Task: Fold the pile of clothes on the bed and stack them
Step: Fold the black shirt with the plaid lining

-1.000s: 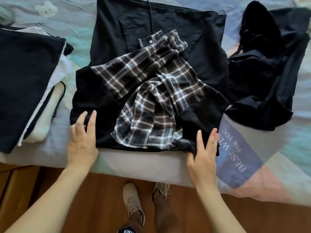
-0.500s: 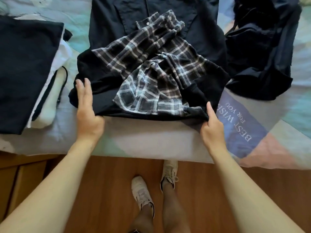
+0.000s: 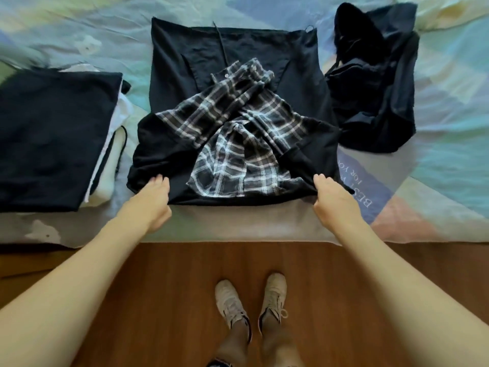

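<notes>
A black garment [image 3: 299, 83] with black-and-white plaid sleeves [image 3: 232, 133] crossed over its middle lies spread on the bed. My left hand [image 3: 152, 198] grips its near left hem corner, fingers curled under the cloth. At the near right hem corner my right hand [image 3: 332, 200] grips the fabric the same way. To the left sits a stack of folded clothes [image 3: 53, 136], black on top with white layers beneath. At the right lies a heap of unfolded dark clothes [image 3: 375, 96].
The bed [image 3: 436, 102] wears a pastel patchwork sheet with a purple printed patch at the right. Its near edge runs across the middle of the view. Below it are a wooden floor [image 3: 172, 287] and my two feet in pale sneakers [image 3: 251, 300].
Both hands went from lying flat on the hem to gripping its corners, and the near edge of the garment has bunched and lifted slightly. The view shifted back.
</notes>
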